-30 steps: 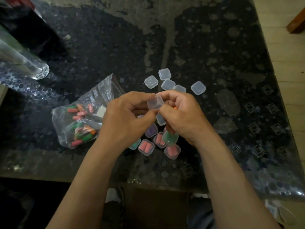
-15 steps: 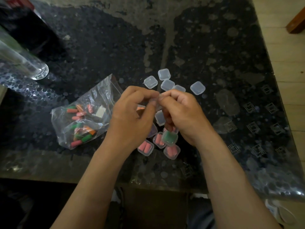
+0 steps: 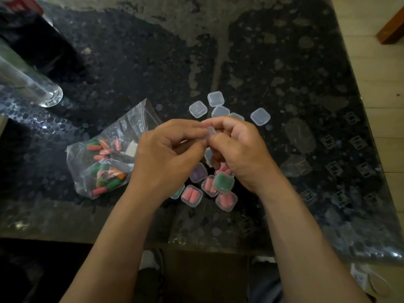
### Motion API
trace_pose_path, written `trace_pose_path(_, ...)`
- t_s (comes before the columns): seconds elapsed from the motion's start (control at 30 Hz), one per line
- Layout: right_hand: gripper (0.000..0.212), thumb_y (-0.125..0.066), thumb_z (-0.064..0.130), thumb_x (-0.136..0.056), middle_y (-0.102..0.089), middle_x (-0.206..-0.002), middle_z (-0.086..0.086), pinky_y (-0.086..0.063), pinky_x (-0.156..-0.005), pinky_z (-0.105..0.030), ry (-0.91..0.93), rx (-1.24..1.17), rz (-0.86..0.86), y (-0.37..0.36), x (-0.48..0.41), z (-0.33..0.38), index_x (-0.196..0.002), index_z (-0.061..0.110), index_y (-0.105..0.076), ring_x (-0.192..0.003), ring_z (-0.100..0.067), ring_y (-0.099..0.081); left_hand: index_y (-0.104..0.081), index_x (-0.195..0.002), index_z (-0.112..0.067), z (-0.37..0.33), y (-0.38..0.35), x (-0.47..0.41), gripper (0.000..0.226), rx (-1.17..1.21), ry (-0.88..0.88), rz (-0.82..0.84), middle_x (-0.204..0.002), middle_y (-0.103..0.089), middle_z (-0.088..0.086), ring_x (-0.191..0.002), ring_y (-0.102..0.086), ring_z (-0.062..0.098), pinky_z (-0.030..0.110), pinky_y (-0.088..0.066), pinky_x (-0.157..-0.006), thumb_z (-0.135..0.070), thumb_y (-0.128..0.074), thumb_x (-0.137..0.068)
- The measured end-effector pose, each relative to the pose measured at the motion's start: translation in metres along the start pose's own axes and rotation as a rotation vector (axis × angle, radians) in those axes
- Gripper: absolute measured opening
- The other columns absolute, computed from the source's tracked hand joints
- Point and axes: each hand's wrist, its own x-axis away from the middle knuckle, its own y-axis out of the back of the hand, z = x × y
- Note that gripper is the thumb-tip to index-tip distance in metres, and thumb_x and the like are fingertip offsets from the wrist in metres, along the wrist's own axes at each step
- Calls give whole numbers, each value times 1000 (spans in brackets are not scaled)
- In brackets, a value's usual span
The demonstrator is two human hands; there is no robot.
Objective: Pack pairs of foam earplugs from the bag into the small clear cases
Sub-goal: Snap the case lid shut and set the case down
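My left hand [image 3: 168, 158] and my right hand [image 3: 238, 154] meet above the table, and both pinch one small clear case [image 3: 211, 132] between their fingertips. Its contents are hidden by my fingers. Below my hands lies a cluster of filled cases: a green one [image 3: 223, 182], pink ones [image 3: 192, 195], a purple one [image 3: 198, 172]. Several empty clear cases [image 3: 197, 109] sit just beyond my hands. To the left lies the clear plastic bag [image 3: 105, 162] with several pink, green and orange earplugs inside.
A dark patterned glass tabletop [image 3: 284, 73] carries everything. A clear glass bottle [image 3: 28, 84] lies at the far left. The table's near edge runs below my forearms. Wooden floor [image 3: 376, 84] shows at the right.
The open clear case between my hands has been pressed together and is now mostly hidden by my fingertips. My left hand rose slightly. The cases and bag on the table stayed put.
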Motion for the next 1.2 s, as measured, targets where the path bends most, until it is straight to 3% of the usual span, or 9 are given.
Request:
trace_pose_path(0.17,35,-58,22,-81,-60,-76,-16,-46,-58,-39,50,85,18,2,3,2,-112,15,-73,-60,-21,-52,-80,-101,-18,-3,5,-3,13,87,127,-94,-87,-80,1,-78,-76,26,50,-62,-70,-10,-72,-94)
trace_pose_path(0.27,39,-56,21,-77,-55,-71,-12,-42,-54,-38,65,79,68,0,5,4,-112,16,-74,-58,-25,-47,-76,-100,-10,-5,8,-8,13,321,300,-197,-88,-79,7,-82,-78,27,43,-64,-73,-6,-64,-98)
trace_pose_path(0.4,23,-63,25,-77,-53,-73,-11,-39,-54,-35,58,36,45,-2,2,2,-98,22,-71,-59,-24,-44,-67,-104,-7,-9,7,-8,14,607,505,-192,-89,-77,14,-83,-76,31,38,-62,-71,1,-57,-100)
trace_pose_path(0.47,20,-64,29,-74,-54,-74,-8,-39,-53,-32,39,70,5,0,-1,0,-93,23,-66,-59,-20,-45,-69,-102,-8,-7,7,-9,15,575,511,-199,-90,-76,15,-81,-74,32,36,-61,-69,0,-56,-100)
trace_pose_path(0.67,28,-40,11,-73,-59,-75,1,-39,-50,-29,-46,32,-111,8,-3,-1,-89,22,-59,-58,-8,-51,-72,-97,-12,-2,8,-9,17,390,466,-247,-92,-75,17,-81,-75,28,37,-62,-69,-2,-58,-100)
trace_pose_path(0.83,17,-56,6,-97,-73,-90,4,-51,-63,-23,83,152,-136,10,0,0,-102,22,-62,-72,-8,-66,-72,-99,-13,-5,1,-6,12,304,449,-206,-94,-74,15,-82,-76,21,33,-64,-70,-4,-64,-97)
trace_pose_path(0.93,10,-65,7,-96,-75,-97,1,-59,-75,-26,157,207,-135,10,2,3,-102,15,-65,-90,-9,-73,-72,-98,-12,-6,-1,-6,10,334,467,-210,-90,-72,14,-76,-74,15,33,-64,-71,-3,-66,-95)
trace_pose_path(1.0,6,-68,9,-94,-73,-97,0,-60,-78,-33,212,295,-147,10,1,1,-98,14,-68,-89,-10,-70,-71,-98,-10,-7,-3,-6,10,408,507,-210,-92,-74,16,-81,-76,20,36,-64,-73,-3,-64,-97)
trace_pose_path(1.2,6,-69,11,-92,-69,-86,10,-57,-72,-27,260,443,-170,9,1,-2,-93,17,-72,-80,-5,-67,-67,-114,-10,-7,-7,-6,28,623,626,-182,-109,-69,24,-92,-74,32,40,-63,-78,6,-54,-96)
